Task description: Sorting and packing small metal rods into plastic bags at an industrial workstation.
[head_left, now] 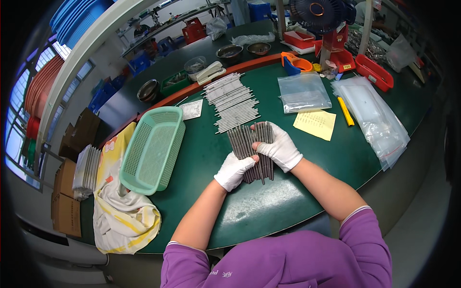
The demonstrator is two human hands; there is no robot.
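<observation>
Both my hands wear white gloves with bare fingertips. Between them is a bundle of thin dark grey metal rods (242, 141), fanned side by side above the green table (206, 144). My left hand (234, 170) grips the bundle at its lower left, thumb across the front. My right hand (280, 149) holds it at the upper right, thumb pressed on the rods and fingers behind, mostly hidden. Just beyond lies a row of shinier silver rods (230, 101), laid side by side on the table top.
Left stand a light green plastic basket (175, 149) and a crumpled patterned cloth (129, 218). Clear plastic bags (303, 91), a yellow note (317, 124), a yellow cutter knife (345, 111) and a stack of plastic sleeves (372, 115) lie right. Red bins (372, 72) and a fan (319, 12) are behind.
</observation>
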